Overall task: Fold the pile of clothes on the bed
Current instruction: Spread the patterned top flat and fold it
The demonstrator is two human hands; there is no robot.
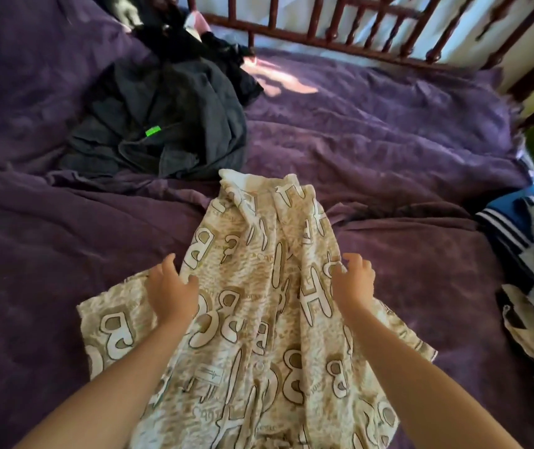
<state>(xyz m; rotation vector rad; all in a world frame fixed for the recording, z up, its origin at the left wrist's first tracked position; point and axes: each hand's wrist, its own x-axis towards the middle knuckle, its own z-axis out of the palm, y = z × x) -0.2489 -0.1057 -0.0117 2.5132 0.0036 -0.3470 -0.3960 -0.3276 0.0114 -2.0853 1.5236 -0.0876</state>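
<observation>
Two grips on the beige lettered cloth (249, 338) spread on the purple bed (388, 140): left grip (171, 288) rests loose-fingered, right grip (354, 281) curled, I cannot tell its hold. Dark pile (162, 124) beyond, striped stack (505, 225) right.

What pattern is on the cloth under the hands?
The cloth is beige and white with big outlined letters; head view.
</observation>
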